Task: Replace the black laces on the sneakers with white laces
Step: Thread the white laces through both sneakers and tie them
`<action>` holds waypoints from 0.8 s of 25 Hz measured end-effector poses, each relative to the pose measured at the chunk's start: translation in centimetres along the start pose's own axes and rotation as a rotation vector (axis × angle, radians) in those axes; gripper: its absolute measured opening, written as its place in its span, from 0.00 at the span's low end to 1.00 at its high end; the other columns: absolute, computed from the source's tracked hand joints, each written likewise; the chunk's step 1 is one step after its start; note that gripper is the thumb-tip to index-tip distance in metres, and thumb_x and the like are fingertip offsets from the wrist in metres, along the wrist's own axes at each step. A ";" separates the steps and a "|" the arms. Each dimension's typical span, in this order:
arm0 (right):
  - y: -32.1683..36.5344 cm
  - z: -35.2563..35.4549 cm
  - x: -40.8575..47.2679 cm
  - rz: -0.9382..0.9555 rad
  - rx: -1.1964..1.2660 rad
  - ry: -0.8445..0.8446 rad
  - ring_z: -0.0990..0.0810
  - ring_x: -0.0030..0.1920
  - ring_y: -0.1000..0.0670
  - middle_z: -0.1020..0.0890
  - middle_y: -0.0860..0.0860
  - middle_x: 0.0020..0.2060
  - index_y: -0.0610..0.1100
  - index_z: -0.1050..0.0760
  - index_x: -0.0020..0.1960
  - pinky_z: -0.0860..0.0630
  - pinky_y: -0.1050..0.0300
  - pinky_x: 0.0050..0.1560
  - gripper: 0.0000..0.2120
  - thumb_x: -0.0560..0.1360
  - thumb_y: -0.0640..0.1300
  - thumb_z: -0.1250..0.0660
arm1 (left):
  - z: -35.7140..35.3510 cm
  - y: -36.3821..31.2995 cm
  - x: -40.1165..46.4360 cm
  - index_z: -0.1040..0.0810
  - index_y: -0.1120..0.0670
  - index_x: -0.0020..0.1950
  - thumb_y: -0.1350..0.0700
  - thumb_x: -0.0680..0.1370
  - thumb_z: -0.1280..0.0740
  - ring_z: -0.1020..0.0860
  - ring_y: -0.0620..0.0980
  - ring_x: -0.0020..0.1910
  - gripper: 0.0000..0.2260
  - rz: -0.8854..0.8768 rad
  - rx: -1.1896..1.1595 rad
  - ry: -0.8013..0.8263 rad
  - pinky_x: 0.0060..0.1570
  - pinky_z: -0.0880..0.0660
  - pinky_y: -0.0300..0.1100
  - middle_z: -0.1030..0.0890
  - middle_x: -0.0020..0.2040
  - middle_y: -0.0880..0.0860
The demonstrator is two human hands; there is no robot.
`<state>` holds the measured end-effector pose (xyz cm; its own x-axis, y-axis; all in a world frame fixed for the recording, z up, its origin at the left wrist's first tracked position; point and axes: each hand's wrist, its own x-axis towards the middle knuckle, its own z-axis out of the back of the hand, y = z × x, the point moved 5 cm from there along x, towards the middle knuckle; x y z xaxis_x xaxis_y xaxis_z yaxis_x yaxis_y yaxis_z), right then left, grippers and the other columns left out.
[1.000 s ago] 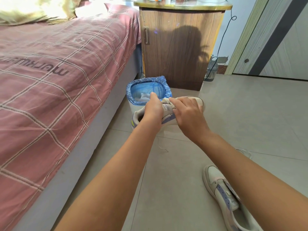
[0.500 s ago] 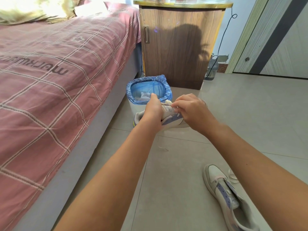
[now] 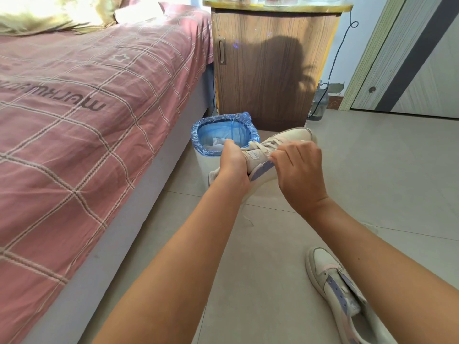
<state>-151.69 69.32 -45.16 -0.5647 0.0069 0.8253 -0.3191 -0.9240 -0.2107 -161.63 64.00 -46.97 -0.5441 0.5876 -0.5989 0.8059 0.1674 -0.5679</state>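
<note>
Broadly, room: a bedroom seen from head height, looking forward and down past two bare forearms toward a pale tiled floor (image 3: 372, 170)
Bed: fills the left side; a pink checked bedspread (image 3: 87, 108) with dark printed lettering hangs over a grey base, and a yellow-green pillow (image 3: 49, 13) lies at the far end in bright sun
Cabinet: a brown wooden bedside cabinet (image 3: 268, 70) stands beyond the hands, just right of the bed; a person's shadow falls on its door
Door: a pale door with a dark stripe (image 3: 409, 58) at the far right; a thin black cable (image 3: 335, 55) hangs between it and the cabinet
Bin: a small bin lined with a blue plastic bag (image 3: 223, 125) sits on the floor at the cabinet's foot, close against the bed, with crumpled white material inside
Held sneaker: a white sneaker with lilac trim (image 3: 285, 140) is held up in front of the bin, toe pointing away and to the right, with white lace (image 3: 260, 147) crossing its upper eyelets
Left hand: the left hand (image 3: 232, 162) has its fingers curled round the sneaker at the tongue and heel end, gripping it
Right hand: the right hand (image 3: 298, 167) has fingertips bunched together, pinching the lace at the sneaker's right eyelet row
Second sneaker: a matching sneaker (image 3: 342, 294) lies on the floor at lower right, partly hidden by the right forearm, its eyelets showing no lace
Loose lace end: a thin pale strand (image 3: 247, 217) dangles below the held sneaker
</note>
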 end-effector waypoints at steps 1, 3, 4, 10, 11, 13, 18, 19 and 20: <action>0.2 0.4 -0.3 0.035 0.029 0.001 0.24 0.44 0.42 0.21 0.44 0.40 0.39 0.23 0.42 0.32 0.50 0.48 0.04 0.75 0.35 0.34 | 0.2 -0.2 0.1 0.25 0.60 0.50 0.48 0.80 0.47 0.20 0.59 0.50 0.18 -0.024 -0.035 0.003 0.51 0.22 0.55 0.19 0.51 0.60; 0.5 0.8 -2.0 0.167 0.102 0.077 0.25 0.46 0.43 0.21 0.44 0.41 0.40 0.23 0.42 0.30 0.50 0.49 0.08 0.77 0.34 0.39 | 0.9 -0.9 0.5 0.24 0.61 0.56 0.47 0.81 0.48 0.21 0.60 0.55 0.21 -0.074 -0.104 0.015 0.58 0.25 0.55 0.20 0.57 0.61; 0.6 0.7 -3.6 0.253 0.124 0.161 0.24 0.46 0.43 0.21 0.45 0.41 0.41 0.23 0.42 0.29 0.50 0.49 0.10 0.76 0.34 0.41 | 1.4 -1.4 0.8 0.24 0.61 0.60 0.46 0.80 0.48 0.21 0.59 0.56 0.22 -0.098 -0.137 0.029 0.59 0.25 0.54 0.21 0.58 0.61; 1.8 -2.0 -18.5 0.464 0.076 1.458 0.21 0.50 0.46 0.18 0.48 0.46 0.45 0.20 0.47 0.33 0.56 0.41 0.10 0.68 0.46 0.28 | 2.5 -2.8 1.6 0.26 0.60 0.64 0.41 0.80 0.49 0.20 0.57 0.55 0.27 -0.165 -0.207 0.103 0.59 0.25 0.51 0.20 0.58 0.59; 1.4 -2.3 -17.9 0.303 0.109 1.477 0.25 0.59 0.45 0.21 0.48 0.55 0.44 0.24 0.59 0.33 0.55 0.48 0.15 0.74 0.48 0.33 | 2.4 -2.5 1.6 0.26 0.60 0.64 0.39 0.79 0.48 0.21 0.58 0.57 0.28 -0.165 -0.200 0.113 0.61 0.26 0.52 0.20 0.58 0.59; -0.5 -2.6 -13.1 -0.273 0.319 1.295 0.28 0.63 0.48 0.24 0.49 0.60 0.46 0.30 0.67 0.32 0.57 0.58 0.19 0.78 0.52 0.38 | 1.8 -2.0 1.3 0.24 0.59 0.62 0.39 0.79 0.46 0.21 0.59 0.57 0.27 -0.183 -0.185 0.118 0.63 0.28 0.53 0.19 0.57 0.60; -2.7 -0.9 -0.6 -1.154 1.052 0.337 0.24 0.43 0.56 0.22 0.54 0.41 0.44 0.25 0.52 0.29 0.71 0.41 0.07 0.78 0.47 0.36 | 0.2 -0.6 -0.2 0.21 0.57 0.51 0.42 0.80 0.45 0.19 0.55 0.50 0.21 -0.280 -0.040 0.091 0.54 0.23 0.49 0.15 0.45 0.55; -2.4 -0.9 0.2 -1.202 1.132 0.318 0.25 0.38 0.59 0.23 0.55 0.37 0.43 0.25 0.48 0.30 0.73 0.36 0.07 0.77 0.48 0.35 | 0.0 -0.4 -0.4 0.22 0.57 0.55 0.42 0.81 0.46 0.19 0.55 0.52 0.22 -0.308 -0.009 0.100 0.52 0.23 0.48 0.16 0.48 0.55; -2.0 -0.9 0.6 -1.226 1.178 0.342 0.27 0.32 0.60 0.24 0.55 0.33 0.43 0.25 0.44 0.31 0.73 0.32 0.08 0.76 0.48 0.33 | 0.0 -0.1 -0.1 0.23 0.57 0.59 0.42 0.81 0.47 0.19 0.54 0.54 0.23 -0.337 0.002 0.118 0.52 0.23 0.48 0.17 0.53 0.56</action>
<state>-152.05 71.48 -44.74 -0.6112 0.7910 0.0280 -0.0576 -0.0797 0.9952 -161.69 63.91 -46.83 -0.7487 0.5871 -0.3080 0.5849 0.3663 -0.7237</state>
